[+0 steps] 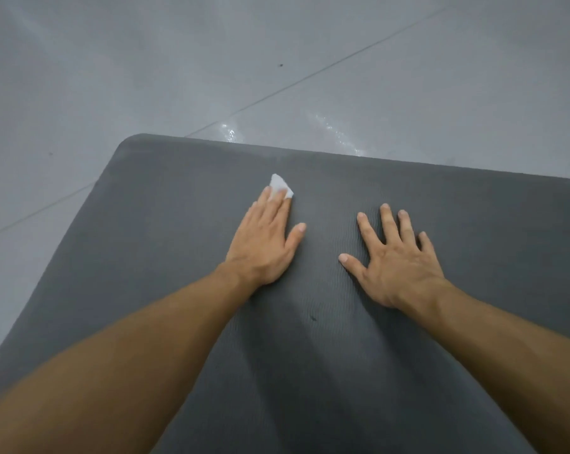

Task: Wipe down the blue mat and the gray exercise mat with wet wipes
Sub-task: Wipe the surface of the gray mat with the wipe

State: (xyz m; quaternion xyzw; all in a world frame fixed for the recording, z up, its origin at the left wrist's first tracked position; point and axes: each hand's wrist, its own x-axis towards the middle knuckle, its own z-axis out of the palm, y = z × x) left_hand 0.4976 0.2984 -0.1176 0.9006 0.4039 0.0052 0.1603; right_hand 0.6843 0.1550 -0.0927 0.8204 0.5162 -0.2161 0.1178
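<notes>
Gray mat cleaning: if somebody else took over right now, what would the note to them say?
The left hand lies flat, its straight fingers pressing a white wet wipe onto the gray exercise mat, near the far left corner.
The right hand is spread flat on the mat and holds nothing.
The blue mat is not in view.
Done: cannot tell how much is wiped.
Left: wipe across the gray exercise mat, then check the blue mat.

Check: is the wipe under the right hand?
No: the wet wipe sits under the fingertips of the left hand, while the right hand rests flat on the bare gray mat.
</notes>
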